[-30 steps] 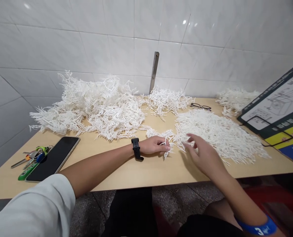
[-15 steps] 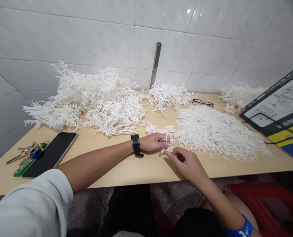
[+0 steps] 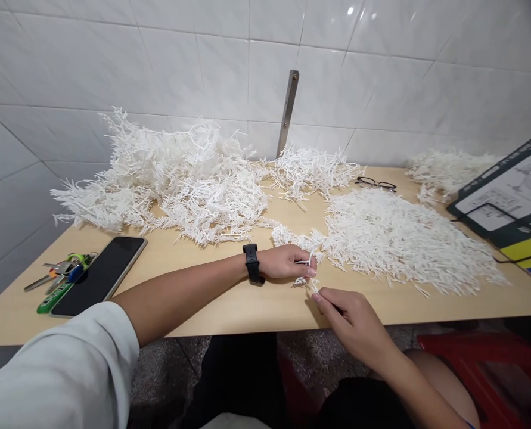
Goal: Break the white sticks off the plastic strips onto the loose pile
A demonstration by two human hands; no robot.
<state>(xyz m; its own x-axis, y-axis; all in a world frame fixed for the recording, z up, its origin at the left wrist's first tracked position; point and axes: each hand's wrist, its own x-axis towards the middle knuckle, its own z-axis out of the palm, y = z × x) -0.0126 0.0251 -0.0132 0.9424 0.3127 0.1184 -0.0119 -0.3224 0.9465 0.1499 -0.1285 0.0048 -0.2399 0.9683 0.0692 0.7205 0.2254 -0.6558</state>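
- Keys [image 3: 62,271] touch a phone [image 3: 102,277], 9 o'clock from the hands.
- White heap [image 3: 180,185], 10 o'clock.
- Left hand [image 3: 287,262], clamped on a white sprig [image 3: 310,260] above the table [image 3: 247,310]; strays [image 3: 292,236] crowd its 12 o'clock.
- Right hand [image 3: 352,319], just apart at 5 o'clock, pinches a tip [image 3: 315,286].
- Glasses [image 3: 376,183], 1 o'clock, behind a flat pile [image 3: 408,238], 2 o'clock.
- Box [image 3: 515,190], beyond.

With my left hand [image 3: 287,262] I hold a white branched piece [image 3: 310,260], while my right hand [image 3: 353,316] pinches a small white sprig [image 3: 314,286] just beside it, above the table [image 3: 242,310].
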